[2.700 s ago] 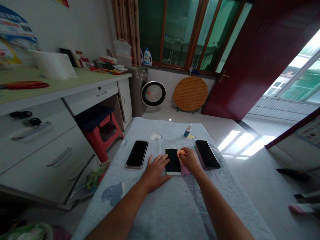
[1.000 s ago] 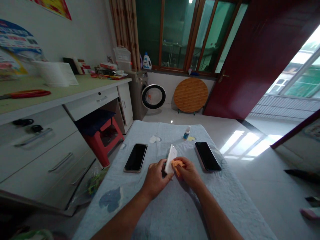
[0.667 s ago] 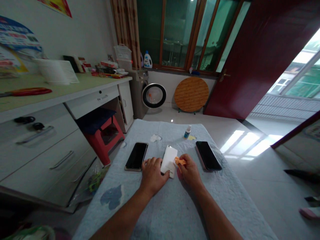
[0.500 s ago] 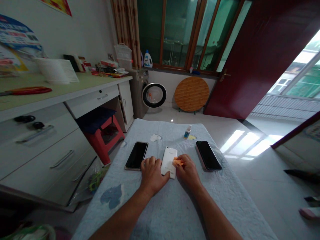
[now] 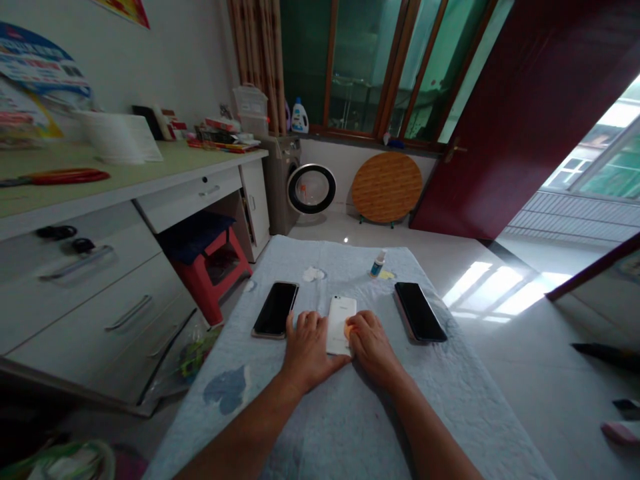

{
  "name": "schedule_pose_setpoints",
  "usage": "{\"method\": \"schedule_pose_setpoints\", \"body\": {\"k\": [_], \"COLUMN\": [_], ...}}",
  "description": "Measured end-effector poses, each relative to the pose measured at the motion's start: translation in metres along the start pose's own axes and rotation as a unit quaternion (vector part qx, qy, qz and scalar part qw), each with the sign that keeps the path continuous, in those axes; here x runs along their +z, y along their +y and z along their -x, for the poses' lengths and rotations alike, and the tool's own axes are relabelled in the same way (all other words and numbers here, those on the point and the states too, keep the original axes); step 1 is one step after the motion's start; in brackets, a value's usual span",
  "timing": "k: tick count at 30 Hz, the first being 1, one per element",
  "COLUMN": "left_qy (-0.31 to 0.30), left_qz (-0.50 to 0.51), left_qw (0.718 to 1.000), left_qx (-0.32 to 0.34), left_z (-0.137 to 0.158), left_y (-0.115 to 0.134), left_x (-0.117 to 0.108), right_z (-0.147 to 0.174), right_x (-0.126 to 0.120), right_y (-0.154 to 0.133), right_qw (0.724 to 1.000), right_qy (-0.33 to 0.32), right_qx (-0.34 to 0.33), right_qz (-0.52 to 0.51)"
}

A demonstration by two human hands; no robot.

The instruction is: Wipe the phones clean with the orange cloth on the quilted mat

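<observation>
A white smartphone (image 5: 341, 320) lies face down on the light blue cloth cover. My left hand (image 5: 307, 347) braces it, fingers along its left edge and thumb across its bottom end. Pressed on the phone's right side is a small orange cloth (image 5: 349, 329), pinched under the fingers of my right hand (image 5: 371, 343), which hide most of it. To the left, close to my left fingertips, lies a phone with a black screen (image 5: 275, 309). Another dark phone (image 5: 420, 312) rests at the right, apart from my right hand. Behind it stands a small spray bottle (image 5: 377, 265) with a blue label.
The blue cloth (image 5: 340, 427) covers the table under the phones. At the left is a desk with drawers (image 5: 130, 313), with a red stool (image 5: 215, 267) tucked beside it. Farther back are a washing machine with its door open (image 5: 312, 189) and a round wooden tabletop (image 5: 387, 187).
My left thumb has shifted from the phone's lower face to its bottom end. My right fingers now lie flatter over the orange cloth, covering more of it. The view has shifted slightly.
</observation>
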State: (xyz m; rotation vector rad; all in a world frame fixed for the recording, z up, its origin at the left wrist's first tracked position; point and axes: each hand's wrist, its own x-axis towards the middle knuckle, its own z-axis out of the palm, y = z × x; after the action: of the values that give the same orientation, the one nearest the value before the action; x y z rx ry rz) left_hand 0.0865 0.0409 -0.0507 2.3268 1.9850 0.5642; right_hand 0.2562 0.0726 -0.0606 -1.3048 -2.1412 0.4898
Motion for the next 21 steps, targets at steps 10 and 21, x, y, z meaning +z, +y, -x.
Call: {"method": "schedule_pose_setpoints", "body": {"k": [10, 21], "left_qy": [0.011, -0.002], "left_qz": [0.006, 0.036], "left_qw": [1.0, 0.998], "left_qx": [0.01, 0.06], "left_z": [0.002, 0.001], "left_y": [0.001, 0.003], "left_x": [0.005, 0.004], "right_z": [0.003, -0.009], "right_x": [-0.015, 0.002], "right_y": [-0.006, 0.015], "right_qw": [0.99, 0.999], "right_qy": [-0.124, 0.023], "right_qx": [-0.034, 0.046], "right_qz": [-0.057, -0.017]}}
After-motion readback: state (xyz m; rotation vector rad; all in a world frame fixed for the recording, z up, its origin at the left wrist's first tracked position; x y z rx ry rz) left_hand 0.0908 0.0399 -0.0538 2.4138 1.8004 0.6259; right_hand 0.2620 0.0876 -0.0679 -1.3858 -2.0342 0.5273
